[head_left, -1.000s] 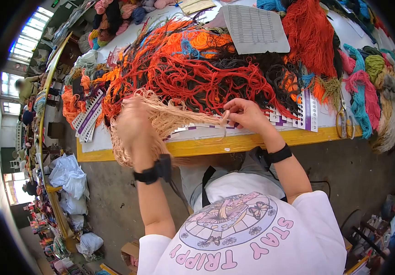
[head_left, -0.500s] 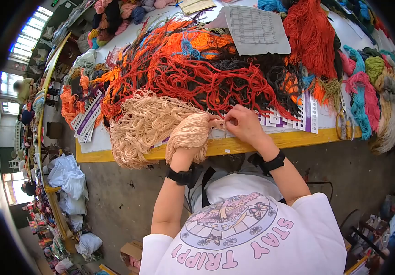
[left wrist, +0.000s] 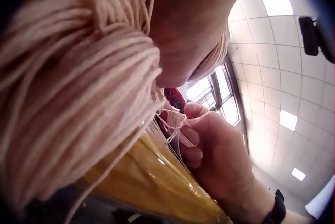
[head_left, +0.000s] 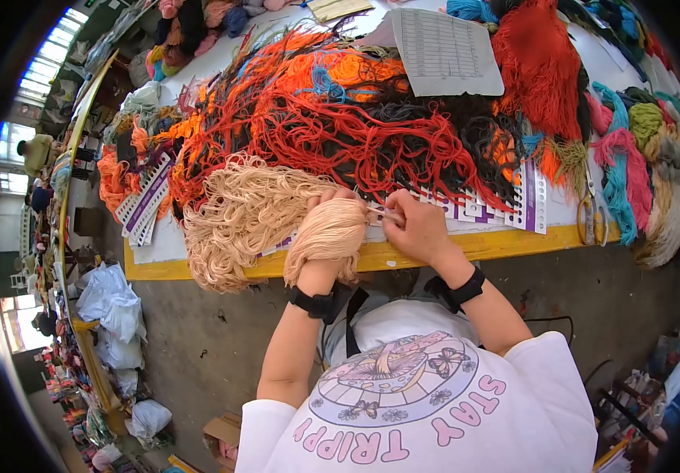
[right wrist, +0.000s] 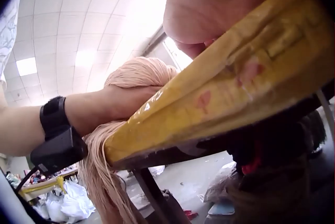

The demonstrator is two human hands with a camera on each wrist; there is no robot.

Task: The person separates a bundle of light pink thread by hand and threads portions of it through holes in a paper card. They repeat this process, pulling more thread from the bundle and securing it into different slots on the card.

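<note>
A hank of peach yarn [head_left: 326, 240] drapes over the back of my left hand [head_left: 338, 195], covering most of it, and the fingers hold the hank near its right end. Close beside it, my right hand [head_left: 420, 229] pinches thin strands [left wrist: 175, 119] of the same yarn between thumb and fingers. The left wrist view has the right hand's curled fingers [left wrist: 194, 143] right at the hank's gathered end. A loose, wavy heap of peach yarn [head_left: 237, 213] spreads to the left and hangs over the table's yellow front edge [head_left: 466, 240].
Tangled red yarn [head_left: 340, 142], with orange and black, lies behind the hands. Punched white-and-purple cards [head_left: 531, 197] stick out beneath it. Scissors [head_left: 590, 209] lie at the right, near blue and pink hanks [head_left: 636, 177]. A printed sheet [head_left: 446, 55] rests on top.
My left hand has swung right from the peach heap to meet the right hand, the hank now draped over it. The right hand stays nearby, its fingers turned inward on the strands.
</note>
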